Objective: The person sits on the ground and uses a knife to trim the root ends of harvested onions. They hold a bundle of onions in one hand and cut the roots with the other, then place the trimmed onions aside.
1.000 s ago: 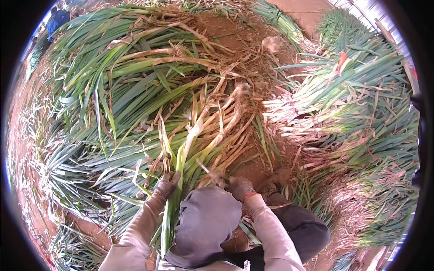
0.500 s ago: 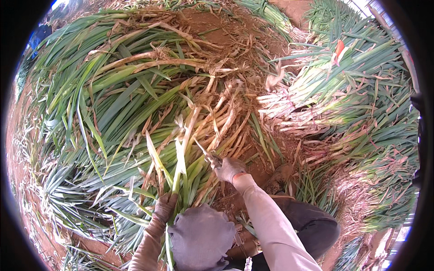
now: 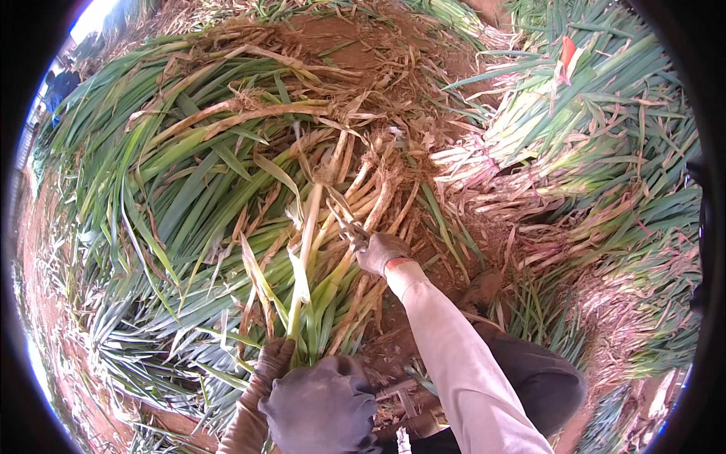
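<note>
My left hand (image 3: pixel 274 357), in a brownish glove, is closed around the green leaves of a long spring onion (image 3: pixel 310 223). Its pale root end points up and away, and loose, peeled-back outer leaves (image 3: pixel 257 276) hang beside it. To the right of that stalk is my gloved right hand (image 3: pixel 378 252), fingers wrapped round what looks like a small knife (image 3: pixel 336 216). Its thin blade points up and left, near the stalk; whether they touch is not clear. Under both hands lie several untrimmed spring onions (image 3: pixel 382 200) with brown, dirty root ends.
A large heap of untrimmed onions (image 3: pixel 174 174) spreads to the left. Cleaner, pale-stemmed onions (image 3: pixel 522 166) are piled along the right, with an orange-red scrap (image 3: pixel 567 51) on top. My grey-covered knee (image 3: pixel 321 405) is close in front; a dark boot (image 3: pixel 484 287) rests on the soil.
My right hand has shifted slightly up and away with the knife, along the stalk. My left hand keeps its hold. The whole view has turned a little.
</note>
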The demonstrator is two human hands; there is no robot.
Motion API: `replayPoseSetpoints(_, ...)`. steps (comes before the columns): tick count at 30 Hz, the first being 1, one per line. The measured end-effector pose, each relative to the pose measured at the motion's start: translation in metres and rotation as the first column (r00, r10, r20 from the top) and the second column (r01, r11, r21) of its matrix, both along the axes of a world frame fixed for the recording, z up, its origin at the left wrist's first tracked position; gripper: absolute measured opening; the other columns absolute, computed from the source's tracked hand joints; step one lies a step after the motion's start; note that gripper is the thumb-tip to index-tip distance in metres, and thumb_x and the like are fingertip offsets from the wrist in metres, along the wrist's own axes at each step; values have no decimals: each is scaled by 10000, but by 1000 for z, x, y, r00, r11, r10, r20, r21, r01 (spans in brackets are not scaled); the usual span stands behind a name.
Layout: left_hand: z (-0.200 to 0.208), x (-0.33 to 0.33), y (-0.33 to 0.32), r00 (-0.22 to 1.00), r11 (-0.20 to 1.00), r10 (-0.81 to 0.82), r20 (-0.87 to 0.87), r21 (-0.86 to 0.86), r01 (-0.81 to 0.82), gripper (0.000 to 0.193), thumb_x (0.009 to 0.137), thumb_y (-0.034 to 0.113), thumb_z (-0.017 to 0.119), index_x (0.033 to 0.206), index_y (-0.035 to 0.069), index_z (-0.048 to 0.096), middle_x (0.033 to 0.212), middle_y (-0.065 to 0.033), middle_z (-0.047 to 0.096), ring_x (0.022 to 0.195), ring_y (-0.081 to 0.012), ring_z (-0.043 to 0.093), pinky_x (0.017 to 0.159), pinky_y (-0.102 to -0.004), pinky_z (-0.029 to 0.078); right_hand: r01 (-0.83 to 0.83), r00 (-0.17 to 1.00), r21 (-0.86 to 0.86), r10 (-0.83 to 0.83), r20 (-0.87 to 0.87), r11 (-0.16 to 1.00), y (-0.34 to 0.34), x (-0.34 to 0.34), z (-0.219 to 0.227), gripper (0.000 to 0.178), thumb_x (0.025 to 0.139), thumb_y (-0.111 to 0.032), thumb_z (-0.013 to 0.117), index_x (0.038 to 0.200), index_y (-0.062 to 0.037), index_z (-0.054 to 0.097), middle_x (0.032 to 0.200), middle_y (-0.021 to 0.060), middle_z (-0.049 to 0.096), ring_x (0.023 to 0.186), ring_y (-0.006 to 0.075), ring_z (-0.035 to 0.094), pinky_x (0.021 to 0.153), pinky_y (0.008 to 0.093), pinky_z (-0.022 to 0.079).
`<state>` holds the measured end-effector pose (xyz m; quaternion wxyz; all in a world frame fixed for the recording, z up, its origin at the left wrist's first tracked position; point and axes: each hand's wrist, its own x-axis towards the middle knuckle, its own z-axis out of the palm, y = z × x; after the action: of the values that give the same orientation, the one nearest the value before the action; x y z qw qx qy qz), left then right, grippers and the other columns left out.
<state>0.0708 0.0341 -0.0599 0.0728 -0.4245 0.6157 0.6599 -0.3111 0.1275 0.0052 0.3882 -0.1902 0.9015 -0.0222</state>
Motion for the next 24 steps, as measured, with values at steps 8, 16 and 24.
replayPoseSetpoints(8, -18, 7, -11, 987, 980, -157, -21, -128, 154, 368, 929, 394, 677, 1040, 44, 696, 833, -87, 670, 789, -189, 620, 716, -340, 512, -132, 991, -63, 133, 20, 989, 47, 31, 7, 528, 889, -523, 598, 1100, -54, 715, 1043, 180, 734, 1027, 328, 708, 887, 416, 547)
replayPoseSetpoints(16, 8, -29, -55, 959, 787, -217, 182, -548, 282, 489, 775, 466, 721, 1027, 47, 704, 885, -221, 699, 886, -373, 686, 802, -457, 524, -526, 839, -81, 532, 111, 847, 146, 131, 35, 526, 881, -503, 582, 1316, -210, 629, 1063, 161, 728, 946, 355, 717, 856, 448, 559)
replayPoseSetpoints(24, 11, -92, -37, 881, 638, -239, 408, -618, 459, 499, 765, 484, 704, 1002, 45, 722, 1056, -234, 690, 1019, -408, 643, 903, -467, 509, -252, 967, -57, 253, 8, 966, 155, 104, 38, 497, 833, -504, 649, 1083, -82, 727, 1085, 212, 710, 1071, 348, 675, 905, 444, 539)
